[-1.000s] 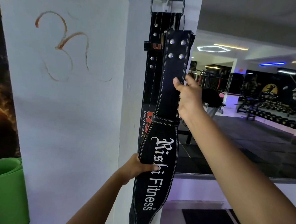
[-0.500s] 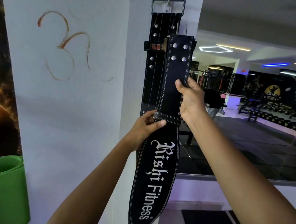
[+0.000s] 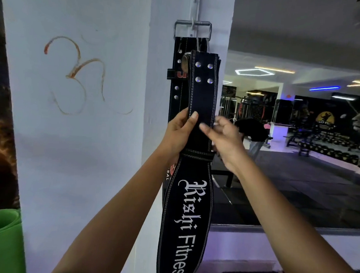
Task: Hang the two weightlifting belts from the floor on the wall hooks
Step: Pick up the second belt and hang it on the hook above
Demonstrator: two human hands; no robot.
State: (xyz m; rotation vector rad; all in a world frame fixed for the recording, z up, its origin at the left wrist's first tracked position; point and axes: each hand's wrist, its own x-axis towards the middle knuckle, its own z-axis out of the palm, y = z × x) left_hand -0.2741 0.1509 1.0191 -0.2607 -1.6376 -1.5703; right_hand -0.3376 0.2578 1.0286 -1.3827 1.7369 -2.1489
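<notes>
A black belt lettered "Rishi Fitness" (image 3: 185, 217) hangs upright in front of the white pillar. My left hand (image 3: 178, 134) grips its narrow strap just above the keeper loop, thumb on the front. My right hand (image 3: 222, 136) is at the strap's right edge with its fingers spread and curled, off the front face. Behind it a second black belt (image 3: 175, 89) hangs by its steel buckle (image 3: 192, 29) from a wall hook (image 3: 194, 14). The front belt's top end (image 3: 204, 57) lies over the hung one; its own hook is hidden.
A large wall mirror (image 3: 301, 133) to the right reflects the gym, with dumbbell racks and a bent-over person. A rolled green mat (image 3: 0, 235) stands at the lower left. The white wall (image 3: 70, 129) carries an orange scribble.
My left hand climbed from the wide logo part to the strap above the keeper loop. My right hand let go of the strap and opened beside it.
</notes>
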